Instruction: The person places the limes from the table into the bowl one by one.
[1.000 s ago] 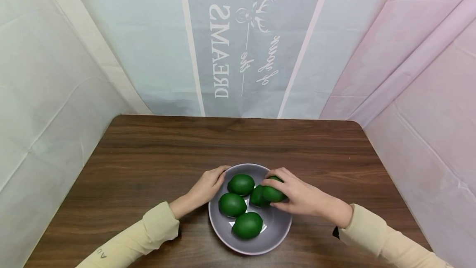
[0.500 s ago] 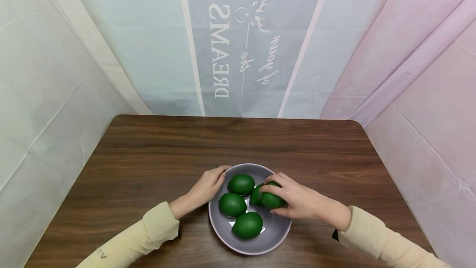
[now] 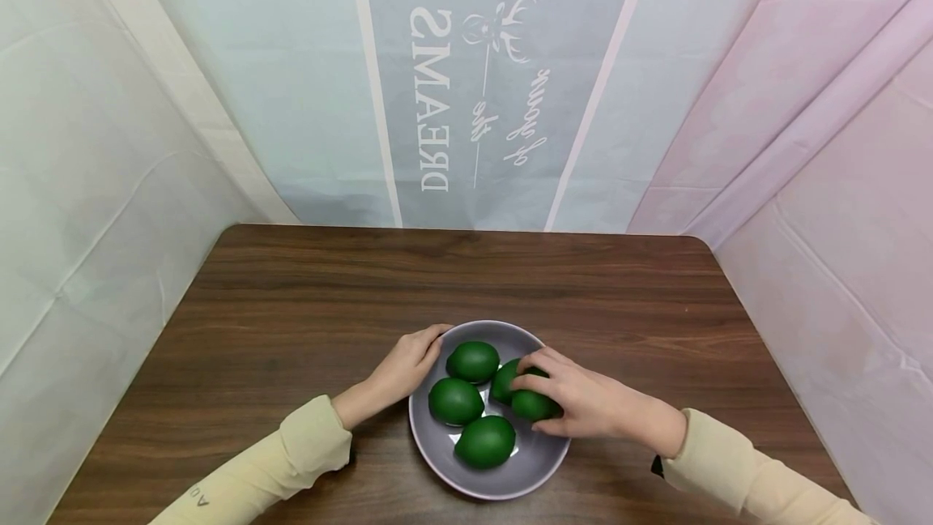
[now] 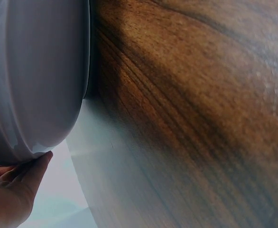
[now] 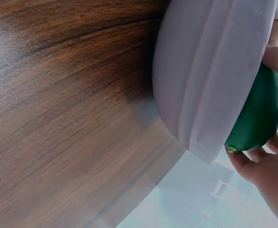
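A round grey-purple bowl (image 3: 535,456) holds several green limes, some of which are a lime at the back (image 3: 473,362), one at the left (image 3: 455,401) and one at the front (image 3: 485,441). My left hand (image 3: 404,364) grips the bowl's left rim; in the left wrist view its fingers (image 4: 32,173) lie against the bowl's outer wall. At the bowl's right side, my right hand (image 3: 579,395) holds a lime (image 3: 532,406) from above. That lime (image 5: 260,114) shows its small stem end over the rim in the right wrist view. Another lime (image 3: 503,381) lies partly hidden beside it.
The bowl stands on a dark brown wooden table (image 3: 328,290) near its front edge. Pale cloth walls (image 3: 109,144) rise at the left, right and back; the back cloth (image 3: 306,104) carries mirrored lettering.
My right hand has moved slightly toward the front of the bowl, lowering the held lime beside its neighbour. My left hand and the bowl have stayed in place.
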`<state>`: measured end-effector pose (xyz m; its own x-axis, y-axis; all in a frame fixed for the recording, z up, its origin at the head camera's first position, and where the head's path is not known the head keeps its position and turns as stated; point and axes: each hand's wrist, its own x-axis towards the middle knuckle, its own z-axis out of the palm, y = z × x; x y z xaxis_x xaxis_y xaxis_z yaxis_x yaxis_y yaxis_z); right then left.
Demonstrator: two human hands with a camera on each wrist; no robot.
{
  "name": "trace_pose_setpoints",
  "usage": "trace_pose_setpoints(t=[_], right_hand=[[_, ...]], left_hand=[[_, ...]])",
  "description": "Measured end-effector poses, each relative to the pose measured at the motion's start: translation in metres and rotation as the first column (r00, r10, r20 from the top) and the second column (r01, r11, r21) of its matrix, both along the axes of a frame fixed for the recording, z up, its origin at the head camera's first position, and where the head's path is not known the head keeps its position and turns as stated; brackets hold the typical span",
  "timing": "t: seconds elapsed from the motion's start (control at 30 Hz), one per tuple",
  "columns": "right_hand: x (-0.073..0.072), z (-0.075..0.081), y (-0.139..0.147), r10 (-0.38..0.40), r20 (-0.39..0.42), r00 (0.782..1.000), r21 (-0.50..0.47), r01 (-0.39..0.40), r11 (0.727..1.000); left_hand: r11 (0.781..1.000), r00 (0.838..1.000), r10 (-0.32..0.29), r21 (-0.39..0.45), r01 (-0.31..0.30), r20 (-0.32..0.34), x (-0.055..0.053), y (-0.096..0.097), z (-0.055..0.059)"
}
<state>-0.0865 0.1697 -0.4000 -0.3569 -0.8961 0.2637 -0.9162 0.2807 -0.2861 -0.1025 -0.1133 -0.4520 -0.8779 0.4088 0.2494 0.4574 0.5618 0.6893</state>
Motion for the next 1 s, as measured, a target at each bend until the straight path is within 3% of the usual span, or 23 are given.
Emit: trace_pose_setpoints(t=[0.5,1.0], right_hand=[[0.002,-0.002,0.001,0.017,0.071,0.997,0.033,-0.019,0.999],[-0.007,0.006,0.003,-0.027,0.012,1.0,0.024,0.027,0.999]], left_hand=[[1.0,1.0,-0.003,0.0,0.003,0.004,-0.001,0.0,0.0],[1.0,0.999,-0.002,0.014,0.002,0.034,0.0,-0.001,0.002]])
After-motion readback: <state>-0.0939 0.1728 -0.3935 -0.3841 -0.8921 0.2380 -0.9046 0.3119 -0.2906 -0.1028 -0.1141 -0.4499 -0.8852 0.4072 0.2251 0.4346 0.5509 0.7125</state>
